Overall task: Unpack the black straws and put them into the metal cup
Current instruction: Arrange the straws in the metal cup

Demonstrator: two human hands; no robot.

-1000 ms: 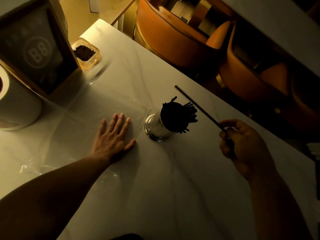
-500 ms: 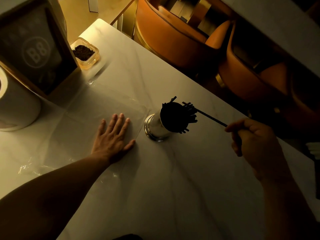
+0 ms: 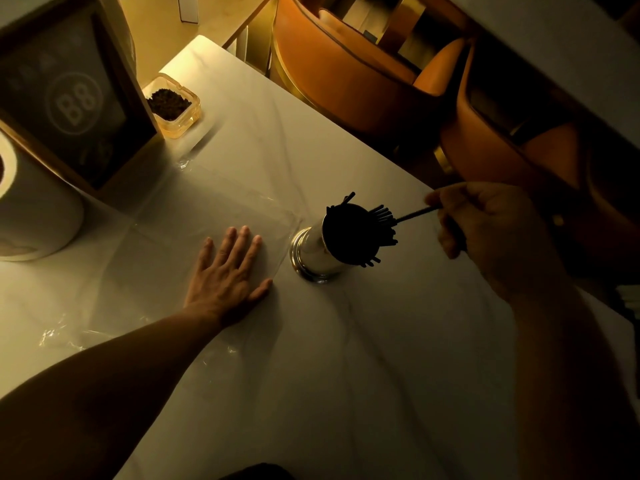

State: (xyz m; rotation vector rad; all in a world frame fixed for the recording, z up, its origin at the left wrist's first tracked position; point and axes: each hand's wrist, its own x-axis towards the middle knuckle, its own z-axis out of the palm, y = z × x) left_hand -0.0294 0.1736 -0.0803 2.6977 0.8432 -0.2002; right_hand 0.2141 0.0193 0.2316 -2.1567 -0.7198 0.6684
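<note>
Nearest the camera, the left forearm reaches across the pale marbled counter (image 3: 311, 358) to the left hand (image 3: 227, 275), which lies flat, palm down, with its grip apart and fingers spread. It presses on a sheet of clear plastic wrapping (image 3: 194, 220) that spreads over the counter's left half, crinkled at its near-left end.

Just beyond the thumb, touching or nearly touching the wrapping's corner, stands the metal cup (image 3: 311, 251), upright near the middle of the counter and closer to its right edge. It is packed with black straws (image 3: 356, 232), their tips fanning over the rim.

To the right of the cup, the right hand (image 3: 485, 223) has its grip clamped on a single black straw (image 3: 415, 214), pinched between thumb and fingers, the straw's far tip meeting the bundle at the cup's mouth.

Toward the far-left corner sit a white cylindrical container (image 3: 34, 209), a dark framed sign marked "B8" (image 3: 69, 102), and a small amber dish holding dark bits (image 3: 171, 105). Past the right edge are orange chairs (image 3: 346, 71).
</note>
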